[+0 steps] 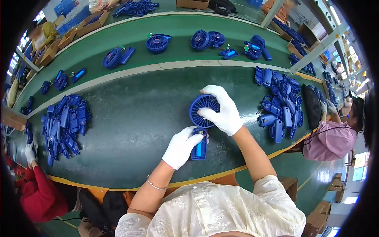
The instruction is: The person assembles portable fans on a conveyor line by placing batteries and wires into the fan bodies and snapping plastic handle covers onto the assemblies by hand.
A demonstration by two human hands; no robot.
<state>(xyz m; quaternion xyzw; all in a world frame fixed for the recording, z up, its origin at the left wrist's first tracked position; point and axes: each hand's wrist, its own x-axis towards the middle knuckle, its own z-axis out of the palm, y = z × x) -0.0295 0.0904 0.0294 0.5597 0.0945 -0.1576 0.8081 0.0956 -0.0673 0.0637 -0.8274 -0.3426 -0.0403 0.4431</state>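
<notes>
My gloved right hand is closed round a round blue fan head, its thumb over the slatted grille. Just below, my gloved left hand grips an open blue handle housing. A light blue cylindrical battery lies in the housing, and a small circuit board shows at its top end beside my left thumb. Fan head and housing meet end to end over the green table. The fingers beneath both parts are hidden.
Blue housing shells lie in a pile at left and another pile at right. Beyond a pale divider, a green conveyor belt carries several fan assemblies. Co-workers sit at both sides, a pink sleeve at right and a red sleeve at left.
</notes>
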